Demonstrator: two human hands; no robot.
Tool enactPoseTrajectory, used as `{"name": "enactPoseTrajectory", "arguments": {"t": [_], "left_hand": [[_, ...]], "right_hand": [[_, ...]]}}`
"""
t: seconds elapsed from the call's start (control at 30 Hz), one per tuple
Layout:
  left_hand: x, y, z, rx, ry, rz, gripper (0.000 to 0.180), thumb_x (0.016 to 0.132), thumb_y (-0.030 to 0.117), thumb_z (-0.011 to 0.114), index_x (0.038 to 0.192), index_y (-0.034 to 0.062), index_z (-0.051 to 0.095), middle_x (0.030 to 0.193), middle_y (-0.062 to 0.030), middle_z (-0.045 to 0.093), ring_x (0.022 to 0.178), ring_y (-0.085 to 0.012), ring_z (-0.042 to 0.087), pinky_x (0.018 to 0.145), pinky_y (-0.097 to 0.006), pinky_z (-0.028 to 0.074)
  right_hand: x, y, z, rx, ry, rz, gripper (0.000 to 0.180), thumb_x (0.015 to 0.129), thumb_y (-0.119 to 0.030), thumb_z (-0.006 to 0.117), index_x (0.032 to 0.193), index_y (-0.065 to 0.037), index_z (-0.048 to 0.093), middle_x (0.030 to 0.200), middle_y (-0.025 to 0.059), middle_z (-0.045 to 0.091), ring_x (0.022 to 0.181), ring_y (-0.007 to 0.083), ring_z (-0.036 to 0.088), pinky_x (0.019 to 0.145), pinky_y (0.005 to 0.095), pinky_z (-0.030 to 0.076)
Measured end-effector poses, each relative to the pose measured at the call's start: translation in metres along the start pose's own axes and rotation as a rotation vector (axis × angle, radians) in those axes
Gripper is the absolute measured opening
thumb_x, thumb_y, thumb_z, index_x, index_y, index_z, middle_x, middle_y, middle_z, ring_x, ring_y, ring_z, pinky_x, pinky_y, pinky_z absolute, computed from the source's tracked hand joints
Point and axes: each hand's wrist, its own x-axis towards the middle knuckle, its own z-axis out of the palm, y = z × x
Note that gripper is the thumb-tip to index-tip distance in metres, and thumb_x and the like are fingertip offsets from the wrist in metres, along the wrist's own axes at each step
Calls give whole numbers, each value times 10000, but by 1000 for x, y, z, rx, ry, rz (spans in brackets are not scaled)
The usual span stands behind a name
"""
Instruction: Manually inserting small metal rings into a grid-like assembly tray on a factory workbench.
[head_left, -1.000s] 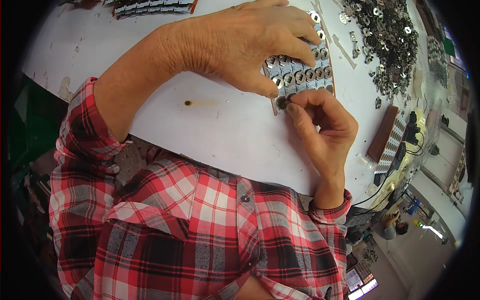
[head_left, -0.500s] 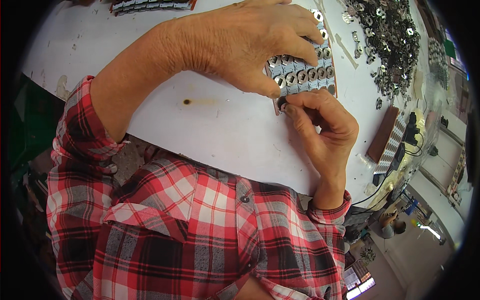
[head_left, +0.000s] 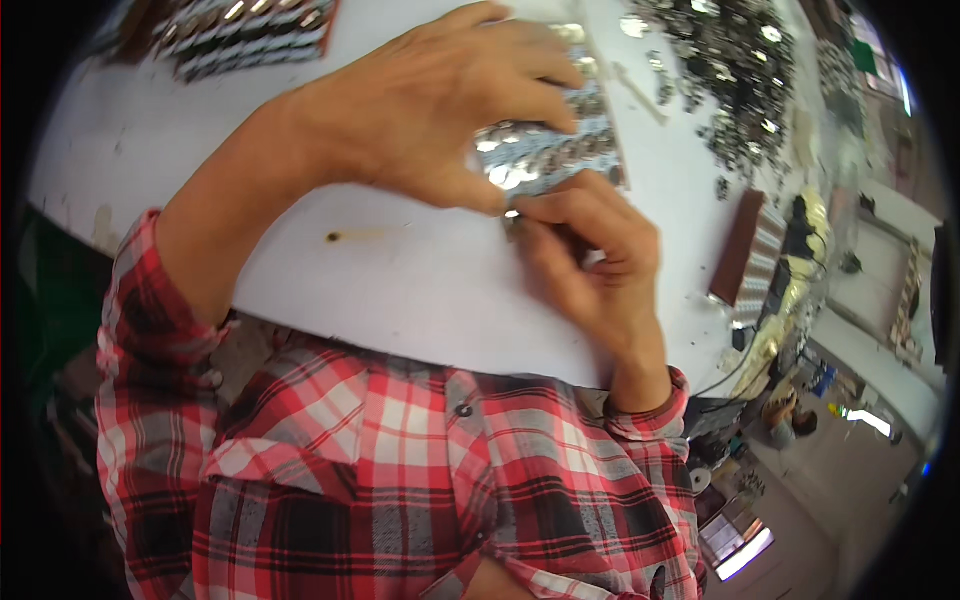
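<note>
Over the far left part of a flat board (head_left: pixel 575 155) with rows of shiny metal pieces lies my left hand (head_left: pixel 430 110). Its fingers are bent and apart, and its thumb points to the board's near left corner. At that same corner my right hand (head_left: pixel 605 250) pinches a small metal piece (head_left: pixel 513 220) between thumb and forefinger; blur hides its exact shape. Both thumb tips are close together there. The other fingers of my right hand are curled in. Part of the board is hidden beneath my left hand.
A heap of loose metal pieces (head_left: pixel 740 60) lies at the far right. Beside it, nearer, stands a brown block with metal rows (head_left: pixel 740 250). Another loaded board (head_left: pixel 250 35) is at the far left. Cables and plastic wrap line the table's right edge. A person (head_left: pixel 785 415) is in the background.
The whole view has shifted and blurred, so hands and board appear farther left. My right hand still pinches at the board's near corner; my left hand stays over it.
</note>
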Motion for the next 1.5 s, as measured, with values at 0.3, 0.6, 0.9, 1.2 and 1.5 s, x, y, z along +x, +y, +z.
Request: {"name": "enactPoseTrajectory", "arguments": {"t": [0.3,0.6,0.9,1.2,1.5], "left_hand": [[-4,5,-7,48,-78,-61,693,568,134,859,1240,100,694,1463,-129,577,1452,-366,436,1226,-590,281],[1,2,-5,32,-70,-33,685,577,136,864,1239,93,694,1451,-130,584,1436,-370,453,1225,-571,294],[-3,2,-4,67,-63,-48,669,591,157,876,1236,119,703,1449,-116,589,1433,-361,460,1226,-578,294],[-5,4,-4,67,-59,-56,683,589,169,896,1243,128,704,1447,-111,596,1439,-353,457,1225,-573,297],[9,8,-17,5,-132,-25,654,680,219,877,1281,83,660,1445,-165,559,1432,-384,441,1171,-589,328]], "right_hand": [[2,75,-70,-341,683,175,239,956,-7,666,1180,-32,745,913,-8,683,685,65,564,623,206,455],[10,86,-69,-386,586,184,98,911,-15,734,1005,-40,746,895,4,614,697,87,532,657,232,441],[-4,59,-67,264,232,243,291,877,38,710,1162,18,657,944,-11,634,808,60,595,733,213,482],[1,44,-61,459,342,284,288,923,36,675,1210,52,664,950,3,647,766,58,606,578,184,468],[0,10,-30,596,106,362,146,954,5,660,1096,42,671,944,90,675,688,107,655,492,217,504]]}}
